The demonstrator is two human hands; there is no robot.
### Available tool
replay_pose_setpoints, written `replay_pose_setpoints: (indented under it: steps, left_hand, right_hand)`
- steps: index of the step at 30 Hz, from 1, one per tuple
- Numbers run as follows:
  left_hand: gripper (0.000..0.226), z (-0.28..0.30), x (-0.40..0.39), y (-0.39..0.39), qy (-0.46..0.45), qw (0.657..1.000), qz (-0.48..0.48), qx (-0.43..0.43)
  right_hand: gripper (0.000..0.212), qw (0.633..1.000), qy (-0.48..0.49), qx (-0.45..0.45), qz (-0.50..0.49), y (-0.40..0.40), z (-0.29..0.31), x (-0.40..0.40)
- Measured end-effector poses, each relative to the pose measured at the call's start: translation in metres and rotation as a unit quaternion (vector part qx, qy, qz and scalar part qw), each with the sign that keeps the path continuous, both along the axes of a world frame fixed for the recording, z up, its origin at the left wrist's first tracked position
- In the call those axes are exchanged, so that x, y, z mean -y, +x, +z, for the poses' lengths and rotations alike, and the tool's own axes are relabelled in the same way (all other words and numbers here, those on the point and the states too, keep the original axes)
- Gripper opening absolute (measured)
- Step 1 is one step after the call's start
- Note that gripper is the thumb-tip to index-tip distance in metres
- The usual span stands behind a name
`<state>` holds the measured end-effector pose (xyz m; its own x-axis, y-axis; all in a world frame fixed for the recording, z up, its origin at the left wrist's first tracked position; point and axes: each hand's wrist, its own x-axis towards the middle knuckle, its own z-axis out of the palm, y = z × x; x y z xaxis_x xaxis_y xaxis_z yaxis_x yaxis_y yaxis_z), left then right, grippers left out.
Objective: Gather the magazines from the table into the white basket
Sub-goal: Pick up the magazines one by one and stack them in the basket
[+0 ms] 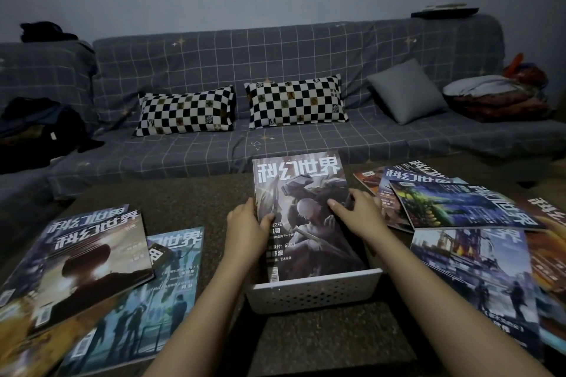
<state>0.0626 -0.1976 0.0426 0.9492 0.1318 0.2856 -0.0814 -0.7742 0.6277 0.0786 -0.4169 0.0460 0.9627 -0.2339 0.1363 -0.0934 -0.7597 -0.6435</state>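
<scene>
A grey-toned magazine (301,193) stands tilted in the white perforated basket (315,292) at the table's middle, its lower edge inside the basket. My left hand (246,228) grips its left edge with the thumb on the cover. My right hand (355,213) holds the right edge, fingers curled over the cover. Several magazines lie on the table at the left (92,257) and several more are fanned out at the right (465,208).
The table (196,196) has a dark speckled top. Behind it stands a grey checked sofa (306,49) with two chequered pillows (186,112), a grey cushion (405,90), dark clothes at the left and a folded blanket (496,98) at the right.
</scene>
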Motion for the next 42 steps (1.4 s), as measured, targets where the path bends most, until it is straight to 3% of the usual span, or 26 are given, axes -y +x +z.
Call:
replay_pose_setpoints:
  steps: [4, 10, 14, 16, 19, 23, 30, 36, 42]
  left_hand:
    - [0.040, -0.003, 0.002, 0.014, 0.025, 0.999, 0.007, -0.037]
    - [0.049, -0.004, -0.002, 0.015, -0.011, 0.999, 0.014, -0.045]
    - [0.056, 0.003, -0.006, 0.001, -0.175, 0.984, -0.009, -0.033]
    - [0.055, 0.009, -0.011, -0.011, -0.186, 0.982, 0.001, -0.014]
    - [0.045, 0.018, -0.029, -0.029, -0.181, 0.983, -0.004, 0.020]
    - [0.036, 0.027, -0.069, -0.055, -0.190, 0.981, 0.006, 0.049]
    - [0.027, 0.011, -0.158, -0.094, -0.160, 0.982, 0.087, 0.039]
    - [0.033, -0.030, -0.231, -0.116, -0.068, 0.977, 0.198, -0.026]
    - [0.046, -0.066, -0.272, -0.114, 0.016, 0.957, 0.274, -0.093]
  right_hand:
    - [0.048, 0.998, 0.067, -0.019, 0.001, 0.013, -0.004, -0.006]
    - [0.050, 0.998, 0.060, -0.004, -0.005, 0.015, -0.010, -0.006]
    - [0.070, 0.999, -0.011, 0.042, -0.030, -0.001, -0.006, -0.018]
    - [0.071, 0.994, -0.030, 0.104, -0.033, -0.015, 0.000, -0.034]
    - [0.058, 0.983, 0.038, 0.174, 0.034, -0.036, 0.013, -0.073]
    - [0.043, 0.966, 0.086, 0.199, 0.143, -0.055, 0.023, -0.134]
    - [0.040, 0.941, 0.100, 0.183, 0.265, -0.074, 0.011, -0.235]
    - [0.043, 0.933, 0.067, 0.107, 0.337, -0.071, -0.025, -0.303]
    - [0.047, 0.940, 0.045, 0.026, 0.337, -0.051, -0.065, -0.338]
